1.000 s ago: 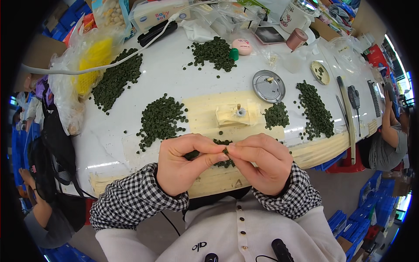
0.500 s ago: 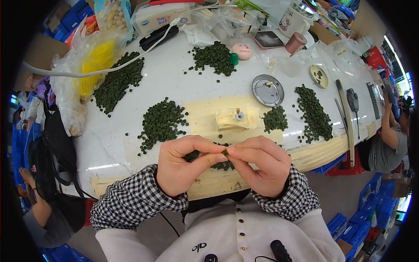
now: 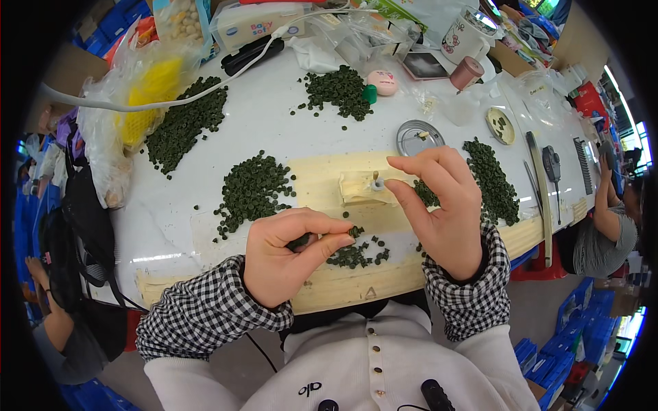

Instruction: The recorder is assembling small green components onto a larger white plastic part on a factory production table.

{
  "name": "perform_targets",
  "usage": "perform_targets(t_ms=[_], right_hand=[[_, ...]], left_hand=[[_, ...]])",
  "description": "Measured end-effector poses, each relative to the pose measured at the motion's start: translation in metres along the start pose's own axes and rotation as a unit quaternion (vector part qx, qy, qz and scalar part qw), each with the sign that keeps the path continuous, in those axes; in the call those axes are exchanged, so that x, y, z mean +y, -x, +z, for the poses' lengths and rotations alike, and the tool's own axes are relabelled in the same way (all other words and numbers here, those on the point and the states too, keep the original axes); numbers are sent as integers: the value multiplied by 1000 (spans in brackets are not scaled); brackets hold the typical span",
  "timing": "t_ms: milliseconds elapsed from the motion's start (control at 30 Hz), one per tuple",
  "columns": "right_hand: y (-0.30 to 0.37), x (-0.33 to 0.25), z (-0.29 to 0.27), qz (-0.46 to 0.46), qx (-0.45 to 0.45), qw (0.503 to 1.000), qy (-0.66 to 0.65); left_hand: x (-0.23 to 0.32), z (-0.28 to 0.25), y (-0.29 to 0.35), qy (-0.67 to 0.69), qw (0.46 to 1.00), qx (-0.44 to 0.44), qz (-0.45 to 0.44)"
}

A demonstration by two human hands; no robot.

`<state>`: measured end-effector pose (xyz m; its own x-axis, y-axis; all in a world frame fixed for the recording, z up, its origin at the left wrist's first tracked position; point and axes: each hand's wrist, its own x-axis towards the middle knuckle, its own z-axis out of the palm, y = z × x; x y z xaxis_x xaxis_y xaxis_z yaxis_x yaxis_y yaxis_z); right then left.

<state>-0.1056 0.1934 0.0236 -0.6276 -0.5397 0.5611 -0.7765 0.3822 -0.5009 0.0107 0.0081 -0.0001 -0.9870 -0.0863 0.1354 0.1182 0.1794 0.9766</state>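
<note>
My left hand (image 3: 286, 250) is closed, its thumb and forefinger pinching a small dark green piece (image 3: 355, 231). More green bits show under its curled fingers. My right hand (image 3: 445, 205) has thumb and forefinger apart, with nothing visible between them. Its thumb tip is beside a small grey-white tube (image 3: 378, 184), perhaps touching it; the tube stands on a block wrapped in pale yellow tape (image 3: 353, 189). A thin peg sticks up by the tube. Below my hands lies a loose scatter of small dark green round pieces (image 3: 349, 256) on the taped strip.
Heaps of green pieces lie left (image 3: 250, 190), far left (image 3: 185, 127), at the back (image 3: 337, 92) and right (image 3: 492, 181). A round tin lid (image 3: 410, 131) sits behind my right hand. Tweezers (image 3: 541, 198) and a screwdriver (image 3: 552, 168) lie at right. A white cable (image 3: 147, 107) crosses the back left.
My right hand has left the pinched green piece, moved up and right to the taped block, and spread its thumb and forefinger. My left hand keeps the piece almost in place.
</note>
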Motion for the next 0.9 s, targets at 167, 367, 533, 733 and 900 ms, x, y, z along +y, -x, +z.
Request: perform_targets(t_ms=[167,367,533,733,900], right_hand=[[-6,7,11,-17,-28,999,2],[-5,4,6,-21,12,999,-30],[0,-14,-12,-23,27,988,-152],[11,-18,0,89,-134,911,-381],[11,-17,1,86,-153,915,-363]], left_hand=[[-1,0,-1,-22,1000,1,12],[0,1,-1,-24,1000,2,21],[0,0,-1,-40,999,-2,35],[2,2,-2,-41,998,-4,42],[3,0,-1,-44,999,-10,30]])
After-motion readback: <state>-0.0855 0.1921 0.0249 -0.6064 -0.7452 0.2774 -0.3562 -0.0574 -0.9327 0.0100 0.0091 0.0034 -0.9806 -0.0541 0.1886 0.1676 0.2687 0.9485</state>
